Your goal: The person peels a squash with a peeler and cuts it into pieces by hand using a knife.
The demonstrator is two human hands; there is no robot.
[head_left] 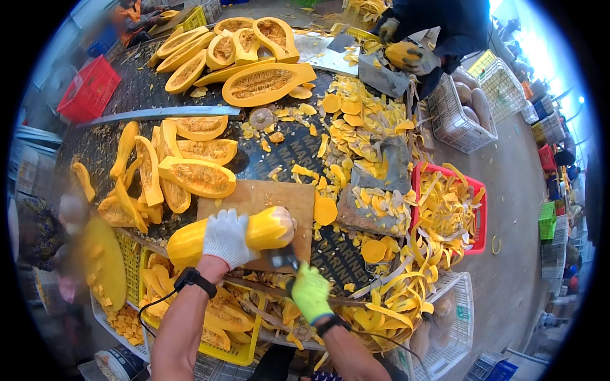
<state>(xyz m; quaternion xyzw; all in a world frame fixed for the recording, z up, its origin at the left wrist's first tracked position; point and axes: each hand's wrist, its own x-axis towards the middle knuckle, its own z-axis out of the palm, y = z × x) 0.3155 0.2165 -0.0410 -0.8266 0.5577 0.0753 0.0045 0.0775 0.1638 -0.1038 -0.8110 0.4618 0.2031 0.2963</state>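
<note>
We hold 1 yellow pumpkin (267, 230) on a wooden board (295, 202); its fat left end sticks out past the board. Our left hand (227, 238), in a white glove, is bent over its middle and has hold of it. Our right hand (309, 293), in a bright green-yellow glove, is curled tight around a knife (284, 258). The blade is blurry and close to the pumpkin, and we can't tell if they touch.

Lots of things crowd us. Cut pumpkin pieces (200, 178) are piled up by the board's far left corner. Beyond them lies a long metal bar (159, 116), with big pumpkin halves (267, 84) behind it. On the right, peels and scraps (356, 117) fill the way to a red basket (481, 222). Near us, a yellow crate (253, 349) holds more pieces. Across the table, another person's gloved hand (422, 62) touches another pumpkin (400, 53).
</note>
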